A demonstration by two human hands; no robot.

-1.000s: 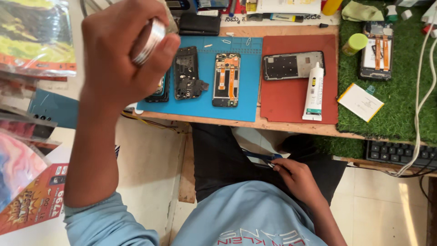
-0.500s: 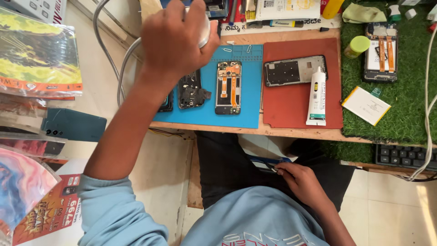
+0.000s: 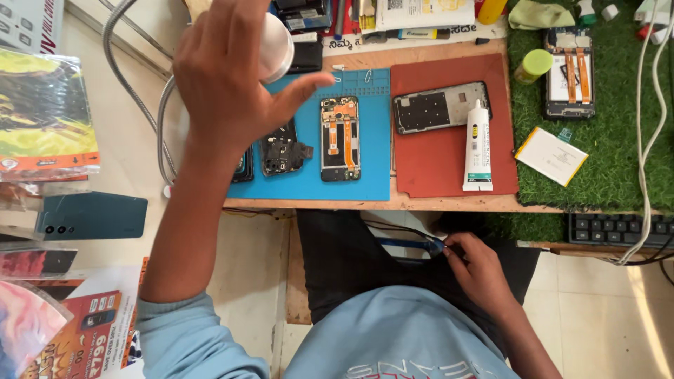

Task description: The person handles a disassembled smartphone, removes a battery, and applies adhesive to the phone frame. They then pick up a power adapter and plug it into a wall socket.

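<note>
My left hand [image 3: 228, 77] is raised over the back left of the workbench, fingers wrapped around a white round roll [image 3: 276, 48], probably tape. Below it on the blue mat [image 3: 372, 175] lie an opened phone with orange flex cables [image 3: 340, 138] and a dark phone frame piece [image 3: 283, 149]. My right hand [image 3: 481, 270] rests in my lap and pinches a thin blue tool [image 3: 411, 243]. On the red mat [image 3: 435, 161] lie a phone frame [image 3: 439, 107] and a white glue tube [image 3: 477, 147].
A green turf mat [image 3: 597, 175] on the right carries another opened phone [image 3: 570, 71], a white card [image 3: 551, 156] and a green-capped bottle [image 3: 532, 65]. A keyboard [image 3: 618, 230] sits lower right. A teal phone [image 3: 91, 216] and packets lie on the left.
My left hand has carried the white roll away from the camera toward the bench's back left. The right hand stays in my lap with the blue tool.
</note>
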